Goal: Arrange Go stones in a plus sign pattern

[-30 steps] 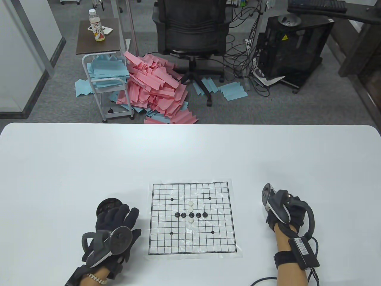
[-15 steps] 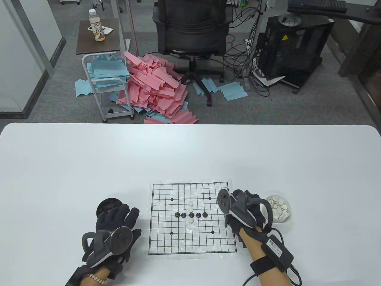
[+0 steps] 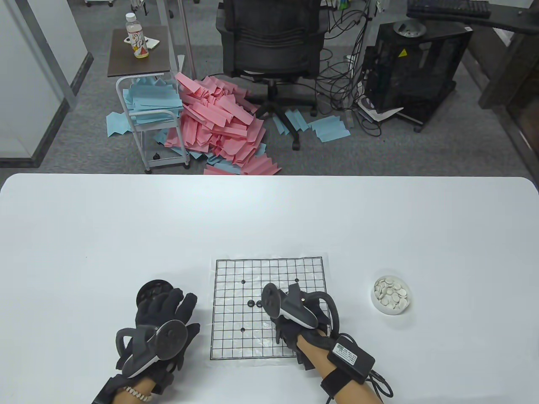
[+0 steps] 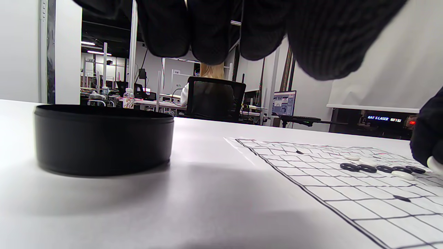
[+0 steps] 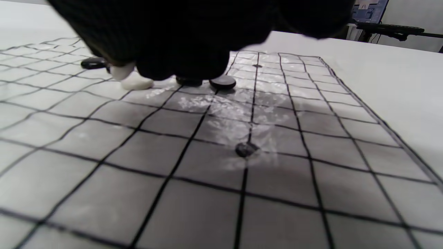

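Observation:
The Go board [image 3: 236, 349] lies on the white table, with a row of black stones [image 3: 251, 303] across its middle. My right hand [image 3: 276, 317] hovers low over the board's centre and hides most of the stones. In the right wrist view its fingertips [image 5: 152, 67] pinch a white stone [image 5: 121, 72] just above the grid, beside a white stone lying on the board [image 5: 136, 83] and a black stone [image 5: 223, 82]. My left hand [image 3: 177, 307] rests open on the table left of the board, next to the black bowl [image 3: 151, 289], and holds nothing.
A white bowl [image 3: 392, 294] with several white stones stands right of the board. The black bowl [image 4: 104, 138] looms close in the left wrist view. The table's far half is bare white surface [image 3: 269, 219]. An office chair and paper piles lie beyond the far edge.
My right hand has moved left from the white bowl to over the board's centre, carrying a white stone. The white bowl is now uncovered. My left hand has not moved.

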The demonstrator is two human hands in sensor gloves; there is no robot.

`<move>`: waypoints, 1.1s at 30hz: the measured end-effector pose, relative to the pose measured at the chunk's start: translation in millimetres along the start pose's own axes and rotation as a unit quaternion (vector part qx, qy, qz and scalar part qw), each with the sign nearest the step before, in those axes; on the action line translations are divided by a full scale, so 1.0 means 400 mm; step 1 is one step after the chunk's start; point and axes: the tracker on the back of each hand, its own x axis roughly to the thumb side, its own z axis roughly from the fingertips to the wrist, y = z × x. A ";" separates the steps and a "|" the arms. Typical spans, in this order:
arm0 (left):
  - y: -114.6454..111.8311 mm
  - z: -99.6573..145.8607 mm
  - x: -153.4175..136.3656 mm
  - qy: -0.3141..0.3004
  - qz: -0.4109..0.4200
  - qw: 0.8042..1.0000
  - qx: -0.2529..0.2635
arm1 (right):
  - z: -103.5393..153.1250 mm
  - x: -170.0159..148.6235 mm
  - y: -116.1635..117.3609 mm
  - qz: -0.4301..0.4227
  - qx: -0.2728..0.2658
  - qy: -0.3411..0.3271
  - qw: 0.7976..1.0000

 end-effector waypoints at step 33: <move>-0.001 0.000 0.001 -0.007 0.008 1.000 0.010 | 0.068 -0.081 -0.081 0.018 -0.096 0.023 0.995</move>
